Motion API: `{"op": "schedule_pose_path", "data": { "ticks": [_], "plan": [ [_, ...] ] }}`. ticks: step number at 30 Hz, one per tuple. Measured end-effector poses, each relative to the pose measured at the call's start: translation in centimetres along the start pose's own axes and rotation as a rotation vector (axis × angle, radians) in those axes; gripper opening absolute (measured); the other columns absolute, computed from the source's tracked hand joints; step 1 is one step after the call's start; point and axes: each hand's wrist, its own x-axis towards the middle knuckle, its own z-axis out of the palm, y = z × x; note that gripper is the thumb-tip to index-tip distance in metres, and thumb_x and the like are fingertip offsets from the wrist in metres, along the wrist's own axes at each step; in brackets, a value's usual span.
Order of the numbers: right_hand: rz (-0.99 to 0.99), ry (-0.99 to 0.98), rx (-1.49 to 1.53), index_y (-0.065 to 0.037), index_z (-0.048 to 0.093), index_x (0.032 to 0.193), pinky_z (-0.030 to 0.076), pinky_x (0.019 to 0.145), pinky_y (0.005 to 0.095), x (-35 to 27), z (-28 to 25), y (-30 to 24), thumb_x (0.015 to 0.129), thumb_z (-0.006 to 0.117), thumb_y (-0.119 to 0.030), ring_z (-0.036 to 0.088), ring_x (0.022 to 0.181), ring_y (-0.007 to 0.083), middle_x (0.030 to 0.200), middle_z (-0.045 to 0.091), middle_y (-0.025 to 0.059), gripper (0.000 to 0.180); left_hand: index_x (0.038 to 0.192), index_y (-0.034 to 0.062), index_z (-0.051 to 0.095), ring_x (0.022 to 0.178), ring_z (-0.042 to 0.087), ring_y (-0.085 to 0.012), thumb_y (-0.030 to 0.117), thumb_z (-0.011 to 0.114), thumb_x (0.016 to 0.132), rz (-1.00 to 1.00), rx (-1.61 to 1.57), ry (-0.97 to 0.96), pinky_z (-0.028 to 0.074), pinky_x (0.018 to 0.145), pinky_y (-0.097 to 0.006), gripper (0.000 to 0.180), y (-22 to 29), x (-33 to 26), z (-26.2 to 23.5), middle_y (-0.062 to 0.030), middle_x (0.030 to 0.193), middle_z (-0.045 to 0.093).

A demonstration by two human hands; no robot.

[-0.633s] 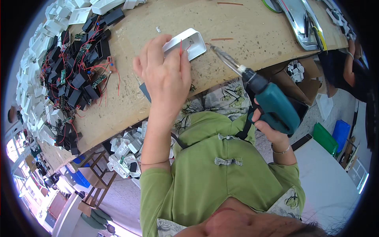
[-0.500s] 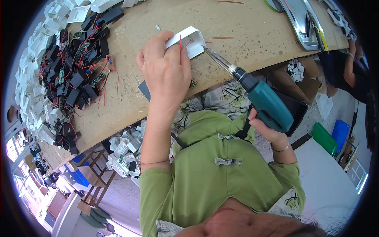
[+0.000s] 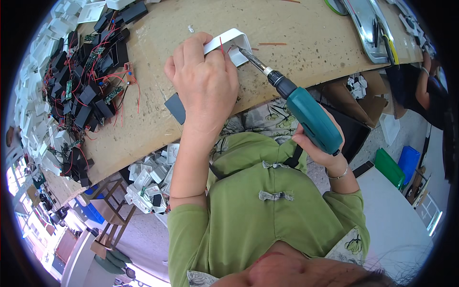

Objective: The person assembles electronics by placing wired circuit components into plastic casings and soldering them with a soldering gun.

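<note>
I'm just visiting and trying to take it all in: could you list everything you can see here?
White plastic casing: one, white, on the board under the left hand, a thin red wire across it.
Power screwdriver: one, teal and black, bit tip at the casing.
Dark flat piece: one, dark grey, at the board's near edge beside the left wrist.
Wired parts: a heap, black with red wires, left on the board.
White shells: a pile, white, below the board's edge.
Metal tray: one, silver, far right.
Workboard: one, tan.
Another person: one, right edge.
Left hand: pressing the casing.
Right hand: gripping the screwdriver.
</note>
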Motion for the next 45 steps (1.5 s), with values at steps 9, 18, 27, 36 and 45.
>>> {"op": "schedule_pose_path", "data": {
  "ticks": [9, 18, 27, 36, 45],
  "plan": [
    [-0.030, -0.062, -0.033, 0.008, 0.040, 0.131, 0.050, 0.069, 0.0256, 0.6, 0.1, 0.2, 0.074, 0.073, 0.004, 0.057, 0.077, 0.0121, 0.093, 0.061, 0.0091, 0.066, 0.069, 0.0008, 0.063, 0.091, 0.051, -0.0248, 0.008, 0.065, 0.068, -0.011, 0.008, 0.006, 0.032, 0.079, -0.040, 0.008, 0.1, -0.1, 0.3, -0.0076, 0.099, 0.056],
    [0.037, -0.013, 0.040, 0.005, 0.046, 0.127, 0.048, 0.080, 0.0281, 1.0, 0.4, -0.2, 0.073, 0.077, -0.002, 0.060, 0.091, 0.0186, 0.110, 0.060, 0.0143, 0.062, 0.066, 0.0015, 0.062, 0.092, 0.052, -0.0246, 0.009, 0.066, 0.065, -0.007, 0.018, 0.031, 0.032, 0.079, -0.040, 0.009, 0.1, -0.1, 0.4, -0.0077, 0.099, 0.057],
    [0.089, -0.036, 0.015, 0.005, 0.047, 0.127, 0.047, 0.083, 0.0285, 1.2, 0.3, -1.0, 0.073, 0.077, -0.004, 0.060, 0.096, 0.0185, 0.111, 0.061, 0.0126, 0.062, 0.066, 0.0018, 0.062, 0.091, 0.051, -0.0242, 0.009, 0.066, 0.065, -0.025, 0.023, 0.026, 0.032, 0.080, -0.039, 0.008, 0.1, -0.1, 0.5, -0.0070, 0.098, 0.056],
    [0.115, -0.051, -0.011, 0.006, 0.045, 0.128, 0.050, 0.064, 0.0213, 0.8, 0.2, -1.0, 0.073, 0.077, -0.003, 0.060, 0.074, 0.0080, 0.099, 0.064, 0.0075, 0.064, 0.067, 0.0026, 0.062, 0.090, 0.051, -0.0240, 0.008, 0.065, 0.065, -0.017, 0.034, 0.039, 0.031, 0.080, -0.040, 0.007, 0.2, -0.1, 0.6, -0.0064, 0.098, 0.056],
    [0.127, -0.033, -0.015, 0.007, 0.045, 0.128, 0.051, 0.064, 0.0219, 0.6, 0.3, -1.0, 0.073, 0.078, -0.004, 0.061, 0.073, 0.0087, 0.097, 0.065, 0.0075, 0.065, 0.066, 0.0030, 0.062, 0.088, 0.050, -0.0241, 0.009, 0.064, 0.066, -0.020, 0.028, 0.046, 0.031, 0.079, -0.039, 0.006, 0.2, -0.1, 0.7, -0.0065, 0.098, 0.056]
  ]
}}
